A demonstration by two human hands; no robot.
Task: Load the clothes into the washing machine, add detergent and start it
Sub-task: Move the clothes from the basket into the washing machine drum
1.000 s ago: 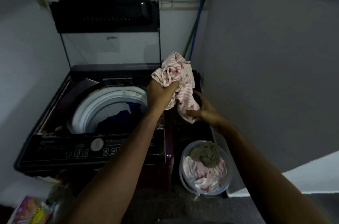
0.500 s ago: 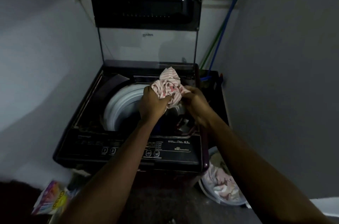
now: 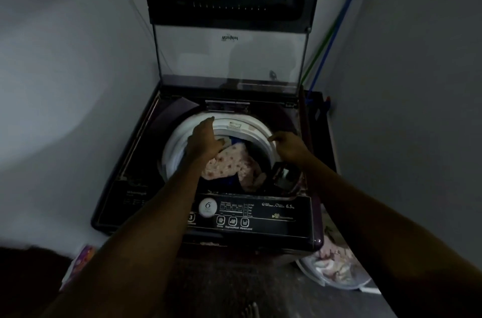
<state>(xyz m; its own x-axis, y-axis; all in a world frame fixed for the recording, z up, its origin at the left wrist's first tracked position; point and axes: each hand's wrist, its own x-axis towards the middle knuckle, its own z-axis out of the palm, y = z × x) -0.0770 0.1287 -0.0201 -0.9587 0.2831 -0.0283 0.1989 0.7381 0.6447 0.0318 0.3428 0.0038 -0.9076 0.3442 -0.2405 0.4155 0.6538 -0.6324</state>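
Pink-and-white floral cloth [image 3: 229, 162] lies crumpled inside the drum, on top of dark blue laundry [image 3: 224, 182], toward the near left part of the opening. It is pale, with small reddish prints and heavy folds.

Dark top-loading washing machine [image 3: 135, 161]: clear-panelled lid [image 3: 229, 57] stands upright against the back wall; white round drum rim [image 3: 172, 145] is exposed.

Left hand [image 3: 206, 138]: palm down above the far left rim, fingers nearly straight, gripping nothing; thumb just beside the cloth, contact unclear.

Right hand [image 3: 289, 147]: above the right rim, fingers loosely curled, empty.

Clear round plastic basin [image 3: 326, 285] on the floor right of the machine holds more pale clothes. Colourful packet [image 3: 78, 263] sits on the floor at left; label unreadable.
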